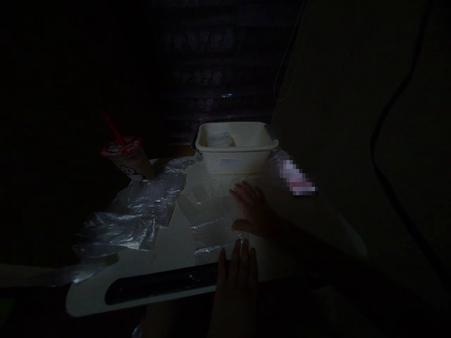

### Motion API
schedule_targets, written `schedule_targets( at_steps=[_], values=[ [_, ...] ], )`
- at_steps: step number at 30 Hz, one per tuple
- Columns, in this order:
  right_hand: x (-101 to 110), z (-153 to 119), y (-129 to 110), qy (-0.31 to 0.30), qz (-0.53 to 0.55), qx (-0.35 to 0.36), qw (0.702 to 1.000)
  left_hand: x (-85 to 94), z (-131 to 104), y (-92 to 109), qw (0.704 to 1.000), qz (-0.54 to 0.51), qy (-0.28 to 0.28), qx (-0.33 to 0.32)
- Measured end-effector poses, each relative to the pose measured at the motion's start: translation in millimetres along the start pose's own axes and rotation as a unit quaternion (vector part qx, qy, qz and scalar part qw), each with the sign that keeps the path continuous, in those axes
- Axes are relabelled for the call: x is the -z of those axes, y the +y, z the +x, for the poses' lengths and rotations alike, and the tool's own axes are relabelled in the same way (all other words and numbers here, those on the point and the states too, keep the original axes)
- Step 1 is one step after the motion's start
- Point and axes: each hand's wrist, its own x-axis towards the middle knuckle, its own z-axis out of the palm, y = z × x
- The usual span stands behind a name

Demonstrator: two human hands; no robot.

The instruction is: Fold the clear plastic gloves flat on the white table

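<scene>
In dim light, a clear plastic bag [209, 230] lies flat on the small white table, its edges catching a little shine. My right hand [255, 211] reaches in from the right, fingers spread, over the bag's right side. Below it my left hand [237, 270] comes up from the near edge, fingers stretched out, their tips at the bag's lower right corner. Neither hand has anything gripped. Small clear pieces [199, 192] lie just beyond the bag; their kind is hard to make out in the dark.
Several clear plastic bags [141, 211] overlap on the left, beside a drink cup [130, 162] with a red straw. A cream plastic tub [237, 159] at the back holds a clear wrapped bundle [219, 139]. A pixelated object [296, 178] lies right. A dark slot [158, 284] runs along the near edge.
</scene>
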Motion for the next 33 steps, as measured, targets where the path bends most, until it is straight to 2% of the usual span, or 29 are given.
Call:
schedule_targets(
  at_steps=[5,9,12,15,21,24,29,33],
  values=[
    [-9.9,17.7,12.1,-0.025,-0.029,-0.020,0.999,1.9,-2.2,0.0,1.000,-0.018,-0.005,-0.004],
    [-9.3,36.3,21.7,-0.031,-0.025,-0.040,0.998,5.6,-2.4,-4.5,0.997,-0.071,-0.019,0.010],
    [-7.7,41.4,19.3,-0.035,-0.018,-0.034,0.999,13.3,0.7,-13.9,0.991,-0.118,-0.054,-0.003],
    [-8.9,41.5,12.6,-0.038,-0.017,0.000,0.999,21.5,4.1,-23.3,0.987,-0.139,-0.083,-0.018],
    [-14.5,51.2,13.4,-0.061,-0.035,-0.003,0.998,24.9,-1.7,-25.7,0.988,-0.120,-0.096,-0.023],
    [-15.7,57.8,16.3,-0.061,-0.042,-0.013,0.997,20.5,-8.0,-22.8,0.991,-0.094,-0.095,-0.028],
    [-14.2,64.6,15.7,-0.058,-0.056,-0.036,0.996,12.6,-14.2,-13.3,0.996,-0.059,-0.061,-0.041],
    [-6.0,67.0,15.9,-0.037,-0.034,-0.053,0.997,25.2,-13.9,-14.6,0.996,-0.079,-0.038,-0.020]
  ],
)
